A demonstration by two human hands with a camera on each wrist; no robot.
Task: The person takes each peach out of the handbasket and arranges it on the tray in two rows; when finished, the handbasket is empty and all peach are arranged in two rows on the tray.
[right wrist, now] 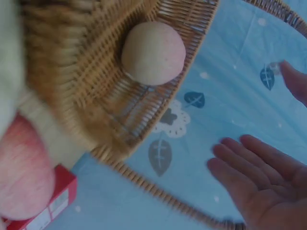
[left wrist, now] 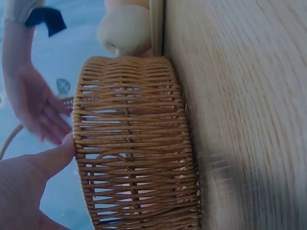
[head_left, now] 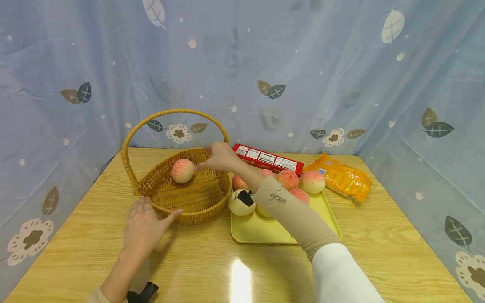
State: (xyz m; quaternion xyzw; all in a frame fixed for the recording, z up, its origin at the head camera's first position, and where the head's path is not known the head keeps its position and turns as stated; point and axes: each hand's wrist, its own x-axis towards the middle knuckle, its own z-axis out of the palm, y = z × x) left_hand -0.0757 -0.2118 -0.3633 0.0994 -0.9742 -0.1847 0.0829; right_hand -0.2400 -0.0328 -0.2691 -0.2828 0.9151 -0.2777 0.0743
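A wicker basket (head_left: 193,216) with a tall arched handle stands at the left of the table. Inside it, against the far left wall, lies one pink-and-cream peach (head_left: 183,171). My right hand (head_left: 219,158) hovers over the basket's right rim, its fingers spread; the right wrist view shows that palm (right wrist: 268,191) holding nothing. At the basket's front left, my left hand (head_left: 142,227) is spread along the side, thumb (left wrist: 60,155) extended to the rim. Several more peaches (head_left: 312,182) sit on a yellow tray (head_left: 329,216), partly hidden behind my right forearm.
Behind the tray lies a long red box (head_left: 269,159). An orange plastic packet (head_left: 345,179) rests at the tray's far right corner. A blue leaf-patterned curtain (head_left: 235,63) closes off the back and both sides of the wooden table (head_left: 197,261).
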